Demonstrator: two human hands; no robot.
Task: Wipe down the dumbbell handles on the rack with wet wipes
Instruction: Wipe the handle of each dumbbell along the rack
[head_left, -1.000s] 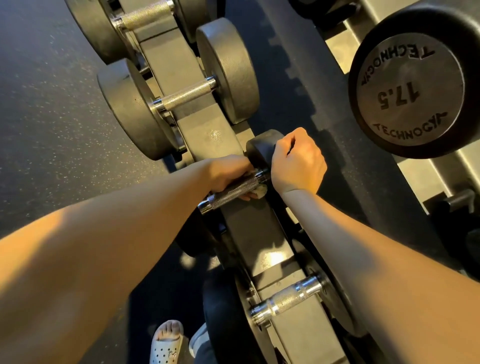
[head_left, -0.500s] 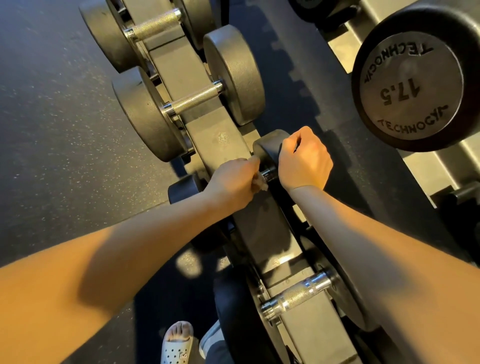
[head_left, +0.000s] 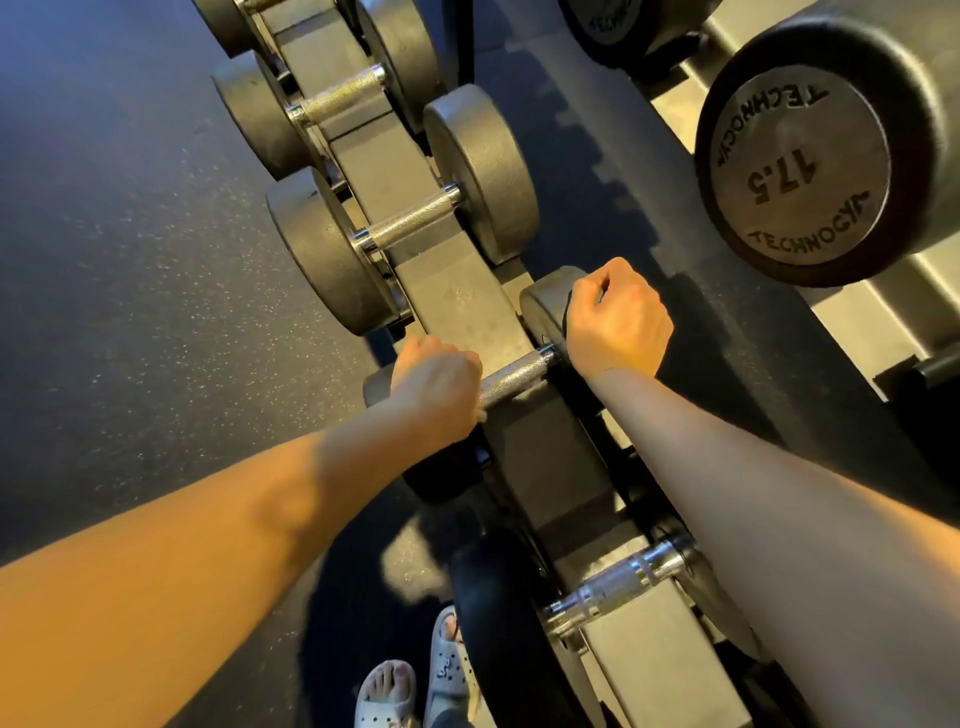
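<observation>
The left hand (head_left: 436, 387) is curled round the left end of the handle (head_left: 517, 370), with a pale sliver of wipe (head_left: 481, 415) poking out beneath its fingers. Half a second ago it sat hard against the right end and hid the bar. It has since slid away, and the knurled steel lies bare between the two hands. The right hand (head_left: 618, 325) has not shifted (fingers folded over the dumbbell's right head (head_left: 540, 306), clamping it). This dumbbell lies across the rack (head_left: 467, 306), between a bigger one (head_left: 483, 171) farther up and a chrome-handled one (head_left: 618, 590) nearer the sandalled feet (head_left: 387, 693).
</observation>
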